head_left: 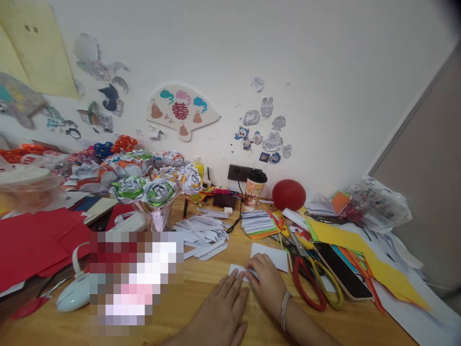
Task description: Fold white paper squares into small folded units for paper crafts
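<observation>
My left hand (221, 310) lies flat on the wooden table (201, 283), fingers stretched toward a small white folded paper (238, 270). My right hand (264, 281), with a bracelet on the wrist, presses its curled fingers down on the same paper. Another white sheet (275, 254) lies just behind it. Red-handled scissors (306, 283) and yellow-handled scissors (326, 281) lie right of my right hand.
A pile of folded white paper strips (203, 233), a stack of folded papers (257, 222), a vase of paper flowers (154, 190), a lidded cup (254, 190), a red ball (288, 194), a black phone (342, 274), yellow paper (360, 245), red sheets (32, 240) and a white lamp base (72, 293).
</observation>
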The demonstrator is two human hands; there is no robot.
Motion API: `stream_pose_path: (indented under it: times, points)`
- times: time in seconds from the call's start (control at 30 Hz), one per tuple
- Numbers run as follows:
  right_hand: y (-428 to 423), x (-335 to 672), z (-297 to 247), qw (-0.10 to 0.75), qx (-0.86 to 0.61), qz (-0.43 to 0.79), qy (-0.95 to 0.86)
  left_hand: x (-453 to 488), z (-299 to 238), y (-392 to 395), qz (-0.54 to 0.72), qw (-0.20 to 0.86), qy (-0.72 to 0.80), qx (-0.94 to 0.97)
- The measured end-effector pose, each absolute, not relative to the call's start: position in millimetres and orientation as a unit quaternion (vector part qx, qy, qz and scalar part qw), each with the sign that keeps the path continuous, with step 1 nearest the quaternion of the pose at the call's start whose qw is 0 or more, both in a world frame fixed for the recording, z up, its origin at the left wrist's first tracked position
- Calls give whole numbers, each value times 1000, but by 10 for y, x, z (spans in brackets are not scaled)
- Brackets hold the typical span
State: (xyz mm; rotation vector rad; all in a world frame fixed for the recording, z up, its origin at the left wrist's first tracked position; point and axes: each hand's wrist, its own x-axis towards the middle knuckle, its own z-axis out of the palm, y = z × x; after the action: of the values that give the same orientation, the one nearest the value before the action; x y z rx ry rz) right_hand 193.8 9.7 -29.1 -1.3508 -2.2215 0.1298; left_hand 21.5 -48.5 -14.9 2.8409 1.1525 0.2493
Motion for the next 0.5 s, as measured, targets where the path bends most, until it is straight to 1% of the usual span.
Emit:
stream_pose_path:
  times: [0.27, 0.37, 0.5]
  points:
    - [77, 1944, -298, 278, -501, 62, -818, 211, -82, -523, 83, 60, 378, 920]
    - [69, 1954, -326, 280, -495, 40, -822, 220, -50, -526, 71, 75, 379, 919]
    - [65, 1971, -343, 262, -500, 4, -825, 217, -38, -532, 70, 84, 384, 917]
